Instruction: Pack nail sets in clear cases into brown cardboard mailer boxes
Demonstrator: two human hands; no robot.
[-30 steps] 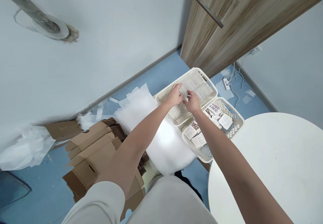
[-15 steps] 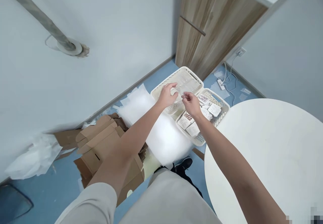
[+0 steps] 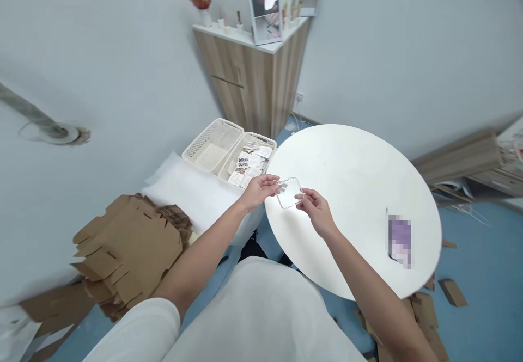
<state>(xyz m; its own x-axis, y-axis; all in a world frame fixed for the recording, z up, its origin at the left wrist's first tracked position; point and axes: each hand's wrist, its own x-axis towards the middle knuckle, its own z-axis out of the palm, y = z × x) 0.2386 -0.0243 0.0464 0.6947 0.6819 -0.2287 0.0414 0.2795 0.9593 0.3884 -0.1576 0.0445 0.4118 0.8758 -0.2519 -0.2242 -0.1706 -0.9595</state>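
The lone camera there is worn on the head, facing forward and down. The left hand (image 3: 258,192) and right hand (image 3: 317,213) are near it, the cabinet (image 3: 254,92) well beyond.

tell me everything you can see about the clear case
The clear case is flat and squarish with rounded corners, see-through like plastic, its outline brighter. The left hand and right hand grip opposite sides, holding it slightly askew, seen against the white round table. Whether it is shut is unclear.

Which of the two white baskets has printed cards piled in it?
The basket nearer the left hand and the round white table; printed cards are piled inside. The other basket, farther from the table, shows none.
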